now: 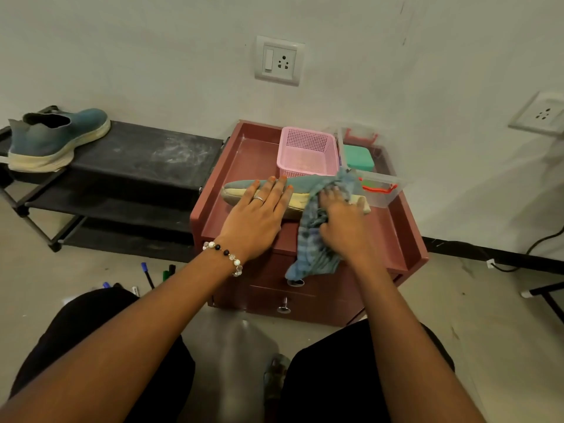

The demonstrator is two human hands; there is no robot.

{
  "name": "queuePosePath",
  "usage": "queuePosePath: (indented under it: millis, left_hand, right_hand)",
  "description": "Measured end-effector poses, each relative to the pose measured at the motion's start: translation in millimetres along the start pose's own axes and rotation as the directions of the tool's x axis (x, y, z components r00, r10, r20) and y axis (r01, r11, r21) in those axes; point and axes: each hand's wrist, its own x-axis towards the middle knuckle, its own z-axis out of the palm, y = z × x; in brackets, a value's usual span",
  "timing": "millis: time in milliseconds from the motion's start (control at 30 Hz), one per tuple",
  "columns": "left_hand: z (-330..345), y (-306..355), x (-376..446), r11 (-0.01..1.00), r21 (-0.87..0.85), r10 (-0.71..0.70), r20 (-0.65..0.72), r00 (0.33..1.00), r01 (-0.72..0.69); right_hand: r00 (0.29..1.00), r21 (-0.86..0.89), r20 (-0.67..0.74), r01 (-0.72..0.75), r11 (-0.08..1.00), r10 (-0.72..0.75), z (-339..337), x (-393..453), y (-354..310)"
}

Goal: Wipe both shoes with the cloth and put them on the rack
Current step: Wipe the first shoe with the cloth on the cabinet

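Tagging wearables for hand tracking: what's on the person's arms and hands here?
Both forearms bare, no sleeves. Left hand: silver ring on one finger, orange-painted nails, beaded bracelet of white, clear and dark beads at the wrist. Right hand: no jewellery visible; its fingertips are hidden by the cloth.

- a reddish-brown drawer cabinet [396, 227] stands against the wall, its top rimmed like a tray, with round metal knobs [283, 308] on the drawer fronts.
- a pink mesh basket [306, 151] sits at the back of the worktop.
- just right of it, a green box [358, 157] and a clear plastic container [381, 187] with orange clips.
- two white wall sockets: one [279, 61] above the cabinet, one [540, 112] at the far right.
- markers [148, 274] lie scattered on the floor.
- a black cable [540, 242] trails down the wall at right.
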Motion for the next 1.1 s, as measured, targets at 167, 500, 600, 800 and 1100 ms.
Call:
queuePosePath:
  millis: [167,500,600,800,1100]
  left_hand:
    - [1.1,0.6,-0.7,1.000,0.016,0.004,0.011,1.000,-0.004]
    - [-1.5,-2.0,2.5,1.000,-0.015,0.004,0.005,1.000,-0.004]
    - [-0.1,-1.4,1.0,1.000,-0.005,0.006,-0.006,1.000,-0.006]
    - [0.3,0.8,4.5,1.000,-0.023,-0.017,-0.009,1.000,0.016]
    - [-1.8,-4.5,6.0,1.000,-0.024,0.012,-0.037,0.999,-0.013]
  right_hand:
    - [0.955,-0.032,-0.033,-0.296,0.955,0.295,-8.6,4.2,23.9]
    - [0.983,0.036,-0.031,-0.180,0.983,0.181,-3.0,-1.3,0.1]
    - [0.924,0.124,0.002,-0.381,0.916,0.383,-16.8,0.7,30.2]
    - [0.958,-0.020,0.040,-0.285,0.958,0.285,-2.6,-0.7,19.6]
    - [0.989,0.139,-0.081,-0.108,0.984,0.120,5.9,11.9,6.9]
